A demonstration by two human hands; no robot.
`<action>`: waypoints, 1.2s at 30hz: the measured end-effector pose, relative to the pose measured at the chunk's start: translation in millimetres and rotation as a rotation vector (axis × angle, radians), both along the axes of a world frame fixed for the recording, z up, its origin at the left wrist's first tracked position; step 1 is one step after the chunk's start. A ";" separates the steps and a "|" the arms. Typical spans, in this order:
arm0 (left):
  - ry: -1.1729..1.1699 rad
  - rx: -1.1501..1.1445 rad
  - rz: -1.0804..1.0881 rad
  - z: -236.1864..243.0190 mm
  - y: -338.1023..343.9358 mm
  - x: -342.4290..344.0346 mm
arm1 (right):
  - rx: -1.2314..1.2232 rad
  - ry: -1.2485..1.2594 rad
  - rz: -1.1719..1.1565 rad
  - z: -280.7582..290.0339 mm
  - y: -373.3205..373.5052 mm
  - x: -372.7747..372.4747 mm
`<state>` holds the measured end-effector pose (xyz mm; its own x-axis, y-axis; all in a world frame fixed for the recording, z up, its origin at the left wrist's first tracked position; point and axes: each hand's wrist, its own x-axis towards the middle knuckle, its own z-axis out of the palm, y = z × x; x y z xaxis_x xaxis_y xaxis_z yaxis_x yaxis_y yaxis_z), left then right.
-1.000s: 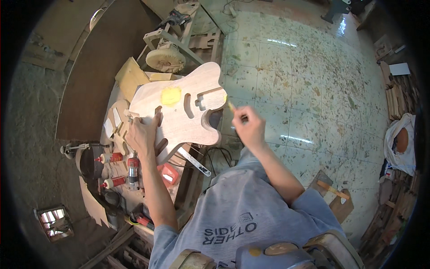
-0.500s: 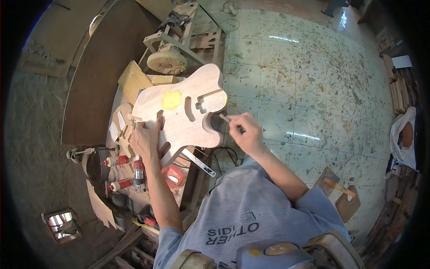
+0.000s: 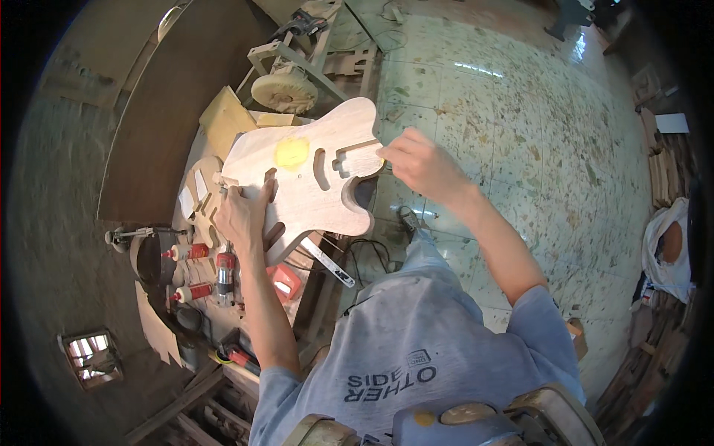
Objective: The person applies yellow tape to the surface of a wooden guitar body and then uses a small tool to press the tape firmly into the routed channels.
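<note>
A pale wooden electric guitar body [image 3: 312, 201] with routed cavities and a yellow patch lies over the bench edge in front of me. My left hand [image 3: 239, 215] grips it at its left side, fingers wrapped by a cutout. At the body's right tip, my right hand [image 3: 424, 165] is closed in a pinch against the edge. Whatever those fingers hold is hidden now; half a second ago a small tan piece stuck out of them. A little yellow shows on the edge beside the fingertips.
The cluttered bench holds glue bottles [image 3: 192, 251], a red and grey power tool [image 3: 225, 276], a red box [image 3: 285, 282], a white ruler-like strip [image 3: 327, 262] and a wooden template [image 3: 201, 195]. Beyond it stands a round buffing wheel [image 3: 284, 93]. Wood planks [image 3: 662, 178] are stacked far right.
My right hand has gone from the curved cutaway up to the body's right tip, its arm reaching out farther. My left hand keeps its grip. The view has shifted slightly.
</note>
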<state>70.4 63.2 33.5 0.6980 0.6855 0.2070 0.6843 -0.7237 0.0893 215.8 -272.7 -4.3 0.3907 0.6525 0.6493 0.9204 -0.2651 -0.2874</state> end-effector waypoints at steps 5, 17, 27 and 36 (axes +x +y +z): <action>-0.032 0.012 -0.023 -4.5 3.2 -2.2 | -0.176 -0.115 0.023 2.7 8.2 -20.9; -0.024 -0.010 -0.006 -4.5 2.7 -1.9 | 0.325 0.726 -0.265 6.6 -2.0 -17.0; -0.032 -0.019 -0.009 -2.3 1.8 -1.7 | 0.052 0.128 -0.073 -11.4 0.4 -4.1; -0.060 0.039 -0.017 -11.6 7.4 -5.6 | 0.075 0.183 -0.027 8.2 -8.3 -7.4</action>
<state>64.7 70.6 21.9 0.6950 0.6643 0.2751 0.6661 -0.7389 0.1014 208.4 -281.0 3.9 0.5233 0.5927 0.6123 0.8438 -0.2604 -0.4692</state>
